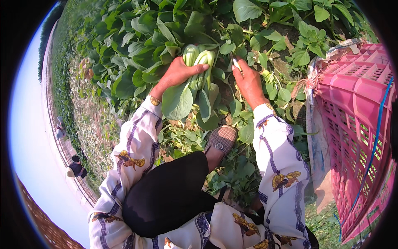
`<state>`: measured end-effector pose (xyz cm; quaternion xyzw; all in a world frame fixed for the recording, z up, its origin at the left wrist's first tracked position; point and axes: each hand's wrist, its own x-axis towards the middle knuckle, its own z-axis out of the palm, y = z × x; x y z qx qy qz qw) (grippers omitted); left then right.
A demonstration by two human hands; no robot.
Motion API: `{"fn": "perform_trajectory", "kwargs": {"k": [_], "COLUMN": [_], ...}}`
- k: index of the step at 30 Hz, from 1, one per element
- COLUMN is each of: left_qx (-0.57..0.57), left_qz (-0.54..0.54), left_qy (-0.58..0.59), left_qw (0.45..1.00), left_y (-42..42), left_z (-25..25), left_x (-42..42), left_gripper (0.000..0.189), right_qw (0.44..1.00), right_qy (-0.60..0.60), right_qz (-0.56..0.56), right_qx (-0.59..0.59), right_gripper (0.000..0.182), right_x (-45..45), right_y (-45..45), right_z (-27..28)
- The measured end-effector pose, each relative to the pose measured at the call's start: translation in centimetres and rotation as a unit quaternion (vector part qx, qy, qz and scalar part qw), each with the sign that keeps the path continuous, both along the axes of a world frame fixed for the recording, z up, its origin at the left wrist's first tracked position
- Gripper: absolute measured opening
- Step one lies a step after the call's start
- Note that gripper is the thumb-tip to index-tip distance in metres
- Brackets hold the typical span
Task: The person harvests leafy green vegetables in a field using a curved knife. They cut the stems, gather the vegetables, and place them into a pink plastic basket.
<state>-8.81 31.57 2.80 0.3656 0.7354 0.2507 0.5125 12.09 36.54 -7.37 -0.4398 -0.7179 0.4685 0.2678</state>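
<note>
Pale stem bases of several bok choy heads [199, 59] point away from me, gripped by my left hand [183, 71]. Their broad green leaves hang down toward my foot. My right hand [247, 81] is closed around the light-coloured handle of a small knife [236, 63], just right of the bunch and apart from it. The knife's blade is mostly hidden among leaves. Growing bok choy plants [149, 40] stand thick beyond and left of my left hand.
A pink plastic crate [354, 93] with a blue strap [377, 124] and a pale cloth sack [317, 155] stands at the right. Cut leaves [186, 137] litter the soil around my shoe [220, 138]. Two people [76, 168] are far off at the left.
</note>
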Motion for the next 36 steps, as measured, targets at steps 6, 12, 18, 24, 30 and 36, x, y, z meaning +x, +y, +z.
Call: {"fn": "perform_trajectory", "kwargs": {"k": [6,12,18,24,30,36], "left_qx": [0.065,0.003,0.008,0.069,0.040,0.054], "left_qz": [-0.029,-0.070,0.011,0.009,0.136,0.118], "left_qy": [-0.141,-0.285,-0.342,-0.252,-0.362,-0.269], "left_qw": [0.987,0.956,0.940,0.965,0.921,0.954], "left_y": [-2.5,-4.4,-5.8,-7.1,-8.1,-7.7], "left_z": [2.6,3.7,4.5,1.0,-0.7,-2.8], "left_x": [3.5,7.3,8.0,8.1,9.8,9.1], "left_gripper": [0.084,0.091,0.094,0.095,0.077,0.067], "right_qw": [0.901,0.734,0.911,0.858,0.813,0.827], "right_qy": [0.208,0.437,0.213,0.279,0.321,0.298], "right_qz": [-0.116,-0.139,-0.199,-0.084,-0.163,-0.126], "right_qx": [-0.362,-0.501,-0.292,-0.422,-0.457,-0.461], "right_gripper": [0.042,0.026,0.019,0.023,0.030,0.044], "right_x": [4.4,5.3,9.5,5.4,3.8,5.4], "right_y": [-2.0,-3.2,-3.3,-6.0,-7.2,-6.9], "right_z": [3.0,5.0,6.1,9.6,8.2,7.2]}}
